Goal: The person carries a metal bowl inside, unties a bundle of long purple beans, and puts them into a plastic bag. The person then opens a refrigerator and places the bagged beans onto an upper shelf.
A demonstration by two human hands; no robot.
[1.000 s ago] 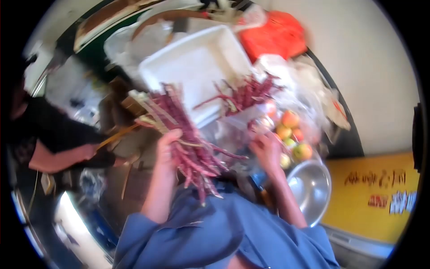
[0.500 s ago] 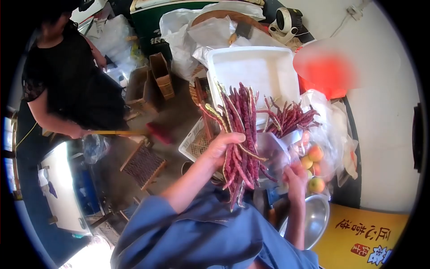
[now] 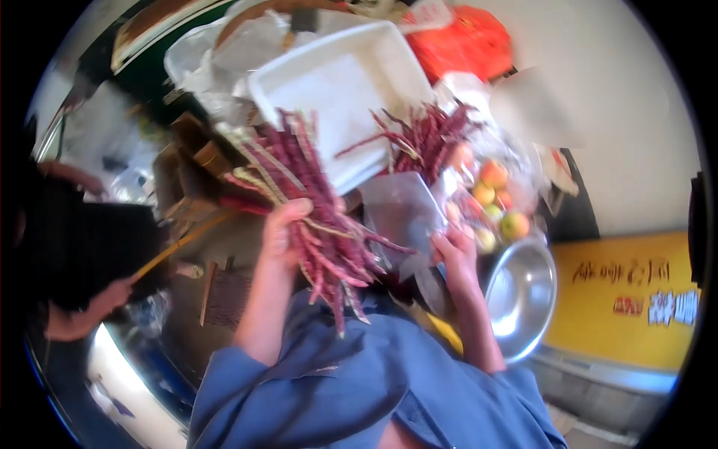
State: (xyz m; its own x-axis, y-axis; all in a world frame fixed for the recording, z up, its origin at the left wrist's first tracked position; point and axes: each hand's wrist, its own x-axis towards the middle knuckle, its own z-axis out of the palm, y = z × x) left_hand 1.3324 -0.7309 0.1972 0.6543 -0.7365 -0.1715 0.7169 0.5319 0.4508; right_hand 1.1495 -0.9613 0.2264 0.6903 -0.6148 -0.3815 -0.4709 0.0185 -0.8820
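My left hand (image 3: 283, 233) is wrapped round a thick bunch of purple long beans (image 3: 307, 179), some of them pale green. The bunch slants in front of my body, its lower ends hanging toward my shirt. With closed fingers my right hand (image 3: 454, 251) grips the edge of a translucent plastic bag (image 3: 400, 209). Just beyond that bag lies another heap of purple beans (image 3: 430, 138), partly over the rim of a white plastic tub (image 3: 340, 82). Round reddish-yellow fruits (image 3: 493, 176) in a clear bag sit to the right of my right hand.
A steel bowl (image 3: 523, 299) stands to the right, against a yellow box (image 3: 628, 299) with writing. Behind the tub is a red plastic bag (image 3: 464, 45). On the left, a person in black (image 3: 90, 247) holds a yellow stick (image 3: 187, 239), near a small woven stool (image 3: 224, 295).
My view has turned to the right, so the tub and the person appear farther left. The bean bunch tilts more to the left. Both hands keep their hold.
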